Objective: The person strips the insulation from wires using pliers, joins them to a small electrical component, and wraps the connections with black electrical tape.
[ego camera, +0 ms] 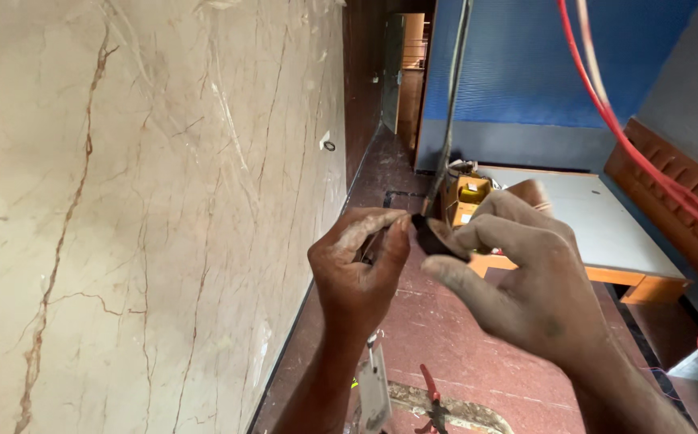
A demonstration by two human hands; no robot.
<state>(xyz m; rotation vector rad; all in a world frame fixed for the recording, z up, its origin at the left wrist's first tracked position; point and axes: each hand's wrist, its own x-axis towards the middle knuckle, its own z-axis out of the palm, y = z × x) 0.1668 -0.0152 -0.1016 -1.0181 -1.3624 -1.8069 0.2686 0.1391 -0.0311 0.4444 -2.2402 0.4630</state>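
Observation:
My left hand (357, 269) is closed around the lower end of a dark cable (450, 104) that hangs down from above. My right hand (526, 281) pinches a small black piece, apparently tape (439, 241), against the cable end right beside my left thumb. Both hands are dusty and meet in the middle of the view, held up in the air next to a beige marble wall (140, 209). What exactly lies inside my left fist is hidden by the fingers.
A red-handled pair of pliers (432, 399) lies on the reddish floor (461, 337) below. A low bed frame with a grey board (606, 217) carries a yellow box (469, 197). Red cables (630, 145) hang at the right. A doorway (409, 72) is far ahead.

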